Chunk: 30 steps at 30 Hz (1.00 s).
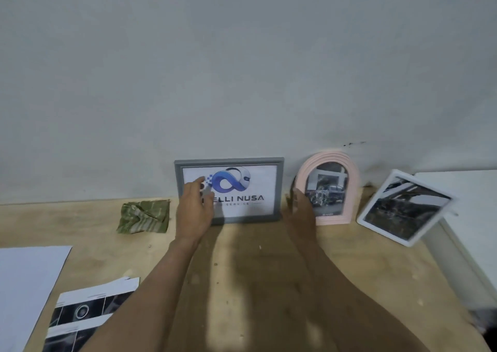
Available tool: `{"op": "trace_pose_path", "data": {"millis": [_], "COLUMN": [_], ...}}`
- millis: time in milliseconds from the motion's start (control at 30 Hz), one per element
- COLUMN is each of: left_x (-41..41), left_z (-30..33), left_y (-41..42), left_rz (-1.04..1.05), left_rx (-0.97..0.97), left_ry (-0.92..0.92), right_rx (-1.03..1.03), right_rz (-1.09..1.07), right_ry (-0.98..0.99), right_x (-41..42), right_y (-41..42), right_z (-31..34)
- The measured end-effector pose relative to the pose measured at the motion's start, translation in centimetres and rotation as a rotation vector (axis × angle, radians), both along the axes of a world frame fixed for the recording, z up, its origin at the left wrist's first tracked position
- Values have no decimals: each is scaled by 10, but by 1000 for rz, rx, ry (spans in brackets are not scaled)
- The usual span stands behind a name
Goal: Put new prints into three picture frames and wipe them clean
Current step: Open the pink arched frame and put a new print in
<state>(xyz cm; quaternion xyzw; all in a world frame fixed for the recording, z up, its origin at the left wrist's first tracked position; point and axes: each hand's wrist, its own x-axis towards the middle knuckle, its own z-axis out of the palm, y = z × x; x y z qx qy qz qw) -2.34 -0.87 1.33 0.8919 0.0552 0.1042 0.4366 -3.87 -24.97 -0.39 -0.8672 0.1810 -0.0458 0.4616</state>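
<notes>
A grey picture frame (228, 162) with a blue logo print stands against the wall on the wooden table (80, 225). My left hand (195, 209) is in front of its left part, fingers spread over the glass and holding nothing. My right hand (300, 209) reaches into the gap between the grey frame and a pink arched frame (353, 187) with a photo in it. Its fingers are stretched out and blurred, with no grip visible. A white frame (384, 232) with a dark photo leans tilted at the right. A crumpled green cloth (145, 216) lies left of the grey frame.
Loose black-and-white prints (80, 314) lie at the near left, partly under my left forearm. A blank white sheet (24, 279) is beside them. A white cabinet (470, 203) borders the table on the right. The grey wall (242, 69) rises right behind the frames.
</notes>
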Motion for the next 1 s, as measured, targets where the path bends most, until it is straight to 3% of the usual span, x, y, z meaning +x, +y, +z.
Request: {"op": "trace_pose_path", "data": {"millis": [200,367,500,700,1000], "left_x": [-12,2,27,60,78], "left_z": [33,37,21,-6,-14], "left_y": [-90,-153,-195,-236,-239], "left_rz": [-184,-280,-279,-219,-193], "left_rx": [-112,-47,3,10,-77], "left_ry": [30,107,171,215,269], "right_rx": [-17,23,-51,2,-19], "right_rz": [-115,-157,-68,32,103], "right_ry": [-26,15,48,129,0], "right_x": [-43,-25,18,76,62], "right_y": [-81,-147,-182,-215,-238], "right_z": [40,53,44,10,13]}}
